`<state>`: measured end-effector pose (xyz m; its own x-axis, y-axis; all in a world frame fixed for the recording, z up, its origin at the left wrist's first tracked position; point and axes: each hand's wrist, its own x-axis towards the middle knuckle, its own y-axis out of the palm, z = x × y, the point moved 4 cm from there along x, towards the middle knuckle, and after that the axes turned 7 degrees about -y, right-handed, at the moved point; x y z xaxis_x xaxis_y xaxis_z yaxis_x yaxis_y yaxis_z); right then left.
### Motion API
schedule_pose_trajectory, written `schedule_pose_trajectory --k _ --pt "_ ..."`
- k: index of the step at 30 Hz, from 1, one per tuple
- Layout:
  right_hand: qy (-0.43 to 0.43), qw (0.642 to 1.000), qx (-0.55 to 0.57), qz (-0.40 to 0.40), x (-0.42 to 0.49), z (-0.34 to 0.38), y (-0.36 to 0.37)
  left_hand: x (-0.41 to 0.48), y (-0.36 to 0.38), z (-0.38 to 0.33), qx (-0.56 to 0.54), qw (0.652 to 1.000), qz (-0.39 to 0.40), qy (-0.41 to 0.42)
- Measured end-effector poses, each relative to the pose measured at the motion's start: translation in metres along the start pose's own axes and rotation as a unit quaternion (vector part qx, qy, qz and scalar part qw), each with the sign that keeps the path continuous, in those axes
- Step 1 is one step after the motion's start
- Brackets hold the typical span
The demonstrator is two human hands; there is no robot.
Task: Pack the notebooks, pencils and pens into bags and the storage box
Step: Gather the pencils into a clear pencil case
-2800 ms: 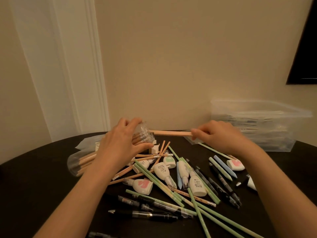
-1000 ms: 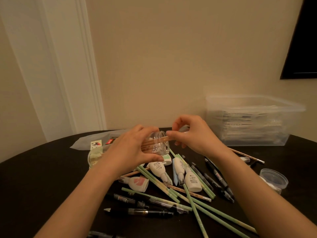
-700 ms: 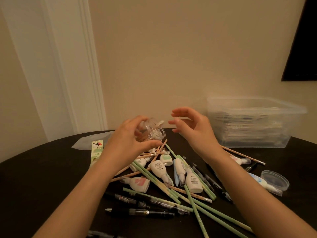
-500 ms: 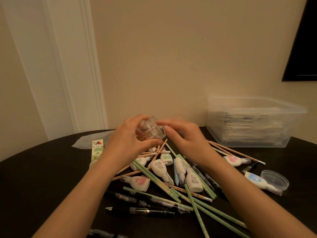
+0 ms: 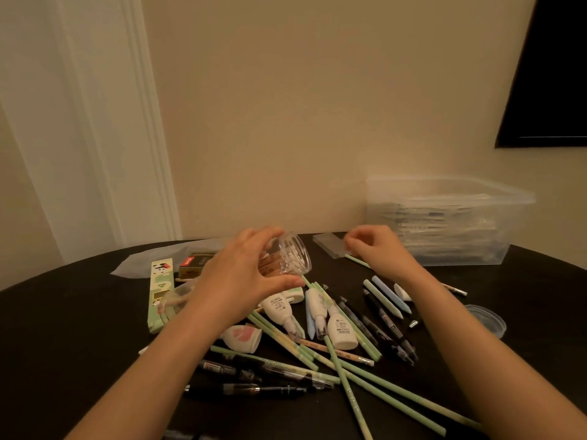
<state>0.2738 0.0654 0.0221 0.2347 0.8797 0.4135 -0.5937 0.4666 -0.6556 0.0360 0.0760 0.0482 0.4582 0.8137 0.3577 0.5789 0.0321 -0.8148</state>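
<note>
Grips a clear jar (image 5: 287, 258) in the left hand (image 5: 241, 281), fingers curled round it, mouth turned right, brown pencils (image 5: 269, 265) inside. Curls the right hand (image 5: 378, 249) just right, over a green pencil (image 5: 357, 261); cannot tell whether pinching anything. Looks like filling the jar; calls next for lifting a pencil from the near pile (image 5: 332, 354) and sliding it in, storage box (image 5: 444, 223) far right

On my feed the back of the room is a plain cream wall (image 5: 286, 106), lit warm and kinda dim. White door trim (image 5: 143, 128) with grooved moulding runs up the left side. Top right there's a flat black panel (image 5: 552, 74) against the wall, can't tell if it's a TV or a window. A dark round table (image 5: 63, 328) fills the bottom, its curved far edge close to the wall.
</note>
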Motion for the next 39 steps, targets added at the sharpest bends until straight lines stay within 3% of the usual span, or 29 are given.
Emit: schedule_pose_trajectory --k 3,7,17,24,28,34,39 --pt "0.127 0.974 -0.184 0.045 0.008 -0.058 -0.01 -0.003 0.007 -0.007 0.015 1.0 0.011 0.015" --pt "0.224 0.922 -0.305 0.074 0.002 -0.096 -0.031 -0.005 0.01 -0.01 0.014 1.0 0.014 0.024" --pt "0.194 0.92 -0.285 0.186 0.016 -0.112 -0.013 -0.001 0.008 -0.006 0.023 0.999 0.002 0.022" --pt "0.162 0.852 -0.369 0.333 0.023 -0.092 -0.004 -0.001 0.01 -0.003 0.027 1.0 0.006 0.014" --pt "0.101 0.89 -0.334 0.293 0.026 -0.081 -0.003 0.001 0.003 0.003 0.005 1.0 -0.007 0.002" --pt "-0.07 0.944 -0.301 0.115 0.024 -0.024 -0.016 0.005 -0.013 0.011 0.0 1.0 -0.017 -0.02" --pt "-0.109 0.987 -0.107 0.044 0.006 0.048 -0.022 0.008 -0.029 0.023 -0.024 0.998 -0.038 -0.038"
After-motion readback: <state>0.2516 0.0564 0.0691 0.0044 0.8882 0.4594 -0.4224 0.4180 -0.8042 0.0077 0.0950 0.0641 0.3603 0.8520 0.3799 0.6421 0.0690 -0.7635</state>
